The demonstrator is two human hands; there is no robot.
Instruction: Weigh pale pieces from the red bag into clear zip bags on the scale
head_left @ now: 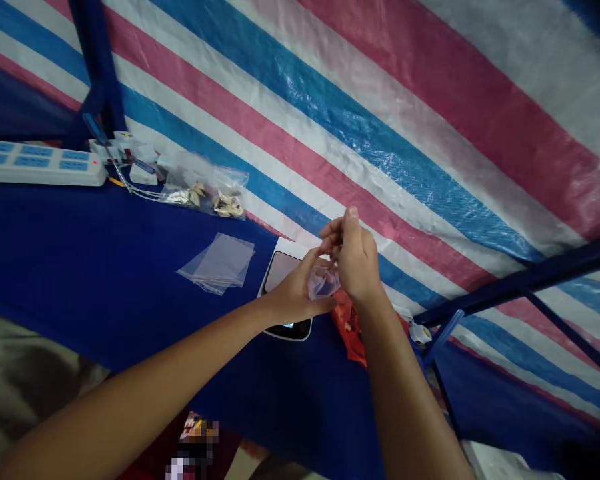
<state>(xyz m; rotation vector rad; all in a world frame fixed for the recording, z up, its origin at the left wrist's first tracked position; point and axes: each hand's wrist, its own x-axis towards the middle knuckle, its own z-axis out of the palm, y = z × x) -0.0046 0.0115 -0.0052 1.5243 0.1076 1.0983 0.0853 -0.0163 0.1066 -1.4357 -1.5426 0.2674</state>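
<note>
Both my hands meet over the far edge of a blue-covered table. My left hand and my right hand pinch a small clear plastic bag between them, fingers closed on it. Under the hands lies a small digital scale with a white rim and grey platform. A red packet sits just right of the scale, below my right wrist.
A stack of empty clear bags lies left of the scale. Farther left are a filled clear bag, small white parts with wires and a white power strip. A striped tarp hangs behind; blue frame bars stand at right.
</note>
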